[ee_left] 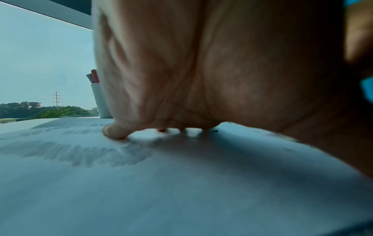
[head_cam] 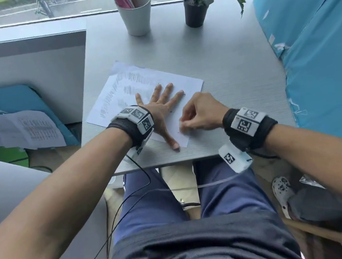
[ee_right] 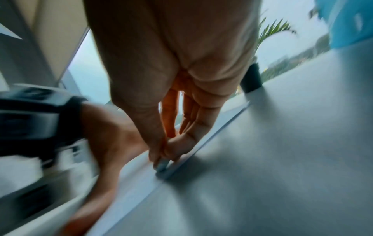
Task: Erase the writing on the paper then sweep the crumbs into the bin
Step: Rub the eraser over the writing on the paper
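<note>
Right hand [ee_right: 161,153] pinches eraser [ee_right: 161,166], hidden overhead.

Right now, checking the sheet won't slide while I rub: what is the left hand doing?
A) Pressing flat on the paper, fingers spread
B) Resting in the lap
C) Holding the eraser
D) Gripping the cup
A: the left hand lies flat with fingers spread on the paper, while the right hand pinches the eraser.

white paper [head_cam: 158,80] flat, skewed on grey worktop [head_cam: 235,76], pencil scribbles over far-left part; dark crumbs [head_cam: 171,111] scattered mid-sheet; small pale eraser [ee_right: 162,166] at near-right edge.
</note>
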{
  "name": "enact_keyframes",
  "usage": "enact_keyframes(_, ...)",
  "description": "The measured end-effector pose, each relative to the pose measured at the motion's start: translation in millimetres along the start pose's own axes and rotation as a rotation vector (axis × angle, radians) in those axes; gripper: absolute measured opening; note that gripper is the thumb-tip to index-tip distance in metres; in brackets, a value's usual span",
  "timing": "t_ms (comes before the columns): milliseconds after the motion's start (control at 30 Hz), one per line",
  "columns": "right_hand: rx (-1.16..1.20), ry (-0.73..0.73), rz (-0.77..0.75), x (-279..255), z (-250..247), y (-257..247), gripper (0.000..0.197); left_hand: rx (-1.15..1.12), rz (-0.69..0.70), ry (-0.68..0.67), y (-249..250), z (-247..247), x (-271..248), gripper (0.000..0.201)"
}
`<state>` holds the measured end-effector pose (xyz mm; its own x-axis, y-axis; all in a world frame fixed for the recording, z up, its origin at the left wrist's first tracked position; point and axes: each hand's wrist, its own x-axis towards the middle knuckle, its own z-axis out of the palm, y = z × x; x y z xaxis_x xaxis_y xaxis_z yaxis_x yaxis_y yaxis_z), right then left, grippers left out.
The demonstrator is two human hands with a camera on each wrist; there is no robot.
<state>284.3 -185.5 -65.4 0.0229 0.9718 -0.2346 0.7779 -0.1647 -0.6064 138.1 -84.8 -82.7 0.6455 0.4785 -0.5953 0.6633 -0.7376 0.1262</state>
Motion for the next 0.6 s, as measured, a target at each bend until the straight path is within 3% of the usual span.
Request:
enact_keyframes(100,0.022,0.066,0.016,5.9,-1.6,1.4,0.007,-0.018,-0.001,-0.004,0.3,-1.0,-0.5,0.174)
enact_keyframes(233,-0.014,-0.098,-0.044,-11.0,11.5,-5.1,0.006,0.005,-0.006,0.006,0.1,0.8,0.6,0.174)
enact_keyframes(367,0.013,0.055,0.027,9.9,-6.4,4.5,0.007,-0.019,-0.002,0.000,1.3,-3.3,-3.0,0.172)
enact_keyframes(500,-0.004,-0.084,-0.010,-8.3,10.3,-2.6,0.008,-0.005,-0.005,0.005,0.0,0.7,-0.5,0.174)
enact_keyframes(600,0.015,0.050,0.054,13.5,-10.5,6.1,0.008,-0.019,0.020,0.014,-0.8,0.0,-1.4,0.171)
